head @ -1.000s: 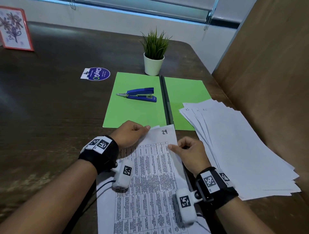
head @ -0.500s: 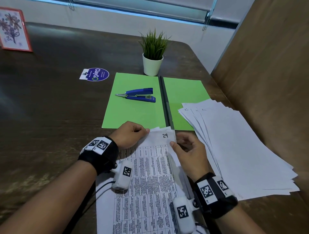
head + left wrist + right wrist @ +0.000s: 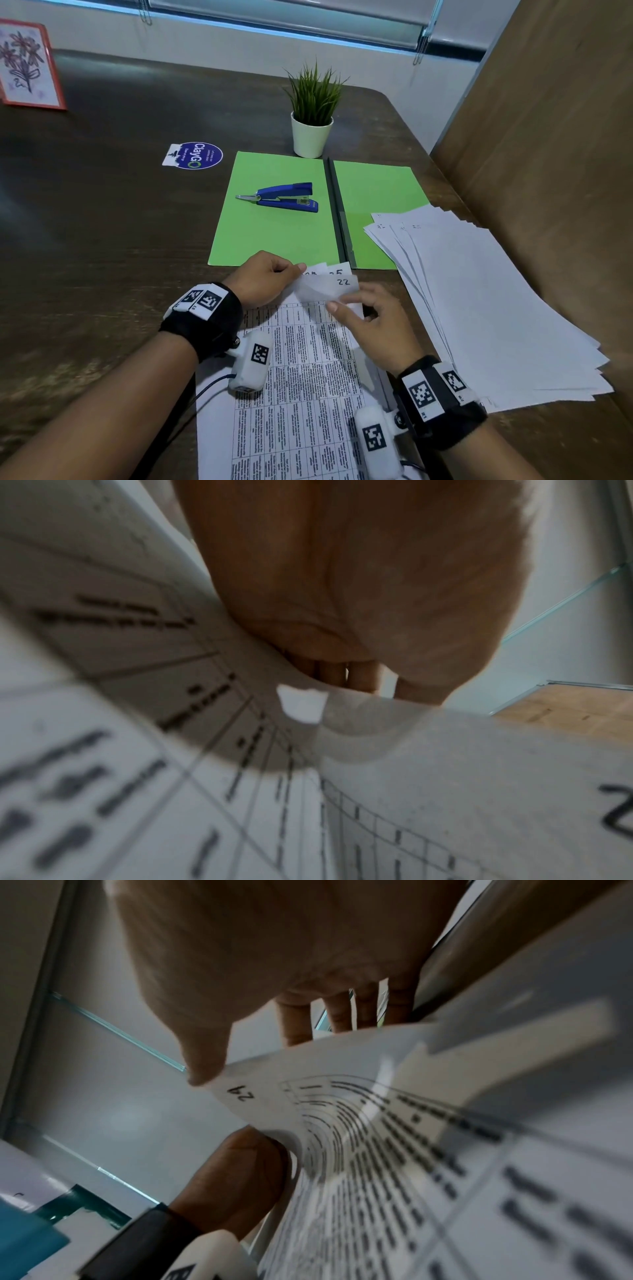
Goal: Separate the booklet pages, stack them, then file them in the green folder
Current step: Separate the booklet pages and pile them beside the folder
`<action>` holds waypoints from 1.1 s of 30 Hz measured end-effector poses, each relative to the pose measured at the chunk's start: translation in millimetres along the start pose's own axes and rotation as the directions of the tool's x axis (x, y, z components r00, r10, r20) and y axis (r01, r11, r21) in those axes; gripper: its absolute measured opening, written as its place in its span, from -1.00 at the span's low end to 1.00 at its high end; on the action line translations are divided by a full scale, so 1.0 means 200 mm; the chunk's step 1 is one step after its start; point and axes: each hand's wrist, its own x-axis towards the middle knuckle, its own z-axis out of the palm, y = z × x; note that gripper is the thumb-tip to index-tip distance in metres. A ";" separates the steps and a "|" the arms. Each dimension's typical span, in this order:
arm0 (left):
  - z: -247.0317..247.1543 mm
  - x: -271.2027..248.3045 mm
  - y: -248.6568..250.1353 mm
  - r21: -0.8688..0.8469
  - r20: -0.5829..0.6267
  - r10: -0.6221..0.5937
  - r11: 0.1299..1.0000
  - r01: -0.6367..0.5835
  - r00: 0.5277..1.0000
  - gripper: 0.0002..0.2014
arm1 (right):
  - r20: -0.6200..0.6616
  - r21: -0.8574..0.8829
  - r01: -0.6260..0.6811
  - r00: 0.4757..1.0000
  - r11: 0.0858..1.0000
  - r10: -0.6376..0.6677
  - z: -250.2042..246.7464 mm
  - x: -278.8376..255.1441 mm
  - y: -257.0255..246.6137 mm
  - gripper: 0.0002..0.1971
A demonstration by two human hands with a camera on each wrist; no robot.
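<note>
A stapled booklet [image 3: 294, 377] of printed tables lies at the table's near edge. My left hand [image 3: 291, 270] pinches its top left corner. My right hand [image 3: 342, 305] pinches the top right corner of the upper page [image 3: 342, 1096] and curls it up off the sheets below, whose numbered corners show. The green folder [image 3: 274, 240] lies open and flat just beyond the booklet. A fanned stack of loose white sheets [image 3: 479, 301] lies to the right and covers the folder's right corner. In the left wrist view my fingers [image 3: 359, 680] curl over the paper [image 3: 171, 777].
A blue stapler [image 3: 284, 198] lies on the folder's left half. Behind the folder stands a small potted plant [image 3: 312, 133]. A round sticker [image 3: 195, 156] and a framed flower picture [image 3: 25, 65] are at the left. A brown panel [image 3: 548, 137] borders the table's right side.
My right hand has lifted the top page's upper right corner and curled it back, baring the numbered corners of the pages below. The left hand has stayed on the top left corner.
</note>
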 end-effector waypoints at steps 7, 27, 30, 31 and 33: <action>-0.01 0.01 -0.01 0.067 0.020 0.009 0.998 -0.010 1.000 -0.85 | -0.013 0.033 -0.010 1.000 0.999 0.011 0.00 -0.01 -0.01 -0.61; -0.03 0.01 0.00 0.084 -0.008 -0.009 0.996 0.010 1.000 -0.91 | 0.047 -0.050 -0.062 0.997 0.997 0.065 -0.18 0.02 0.00 -0.68; -0.03 0.01 0.00 0.107 -0.002 -0.012 0.994 0.012 1.000 -0.85 | -0.041 -0.035 -0.056 0.998 0.998 0.055 -0.25 0.04 0.05 -0.62; -0.02 0.01 0.01 0.113 -0.002 -0.014 0.993 0.014 1.000 -0.81 | -0.089 -0.008 -0.058 0.994 0.998 0.057 -0.28 0.04 0.06 -0.65; -0.03 0.01 0.00 0.110 -0.002 -0.020 0.994 0.021 1.000 -0.81 | 0.020 -0.024 -0.100 0.995 0.995 0.100 -0.33 0.03 0.05 -0.72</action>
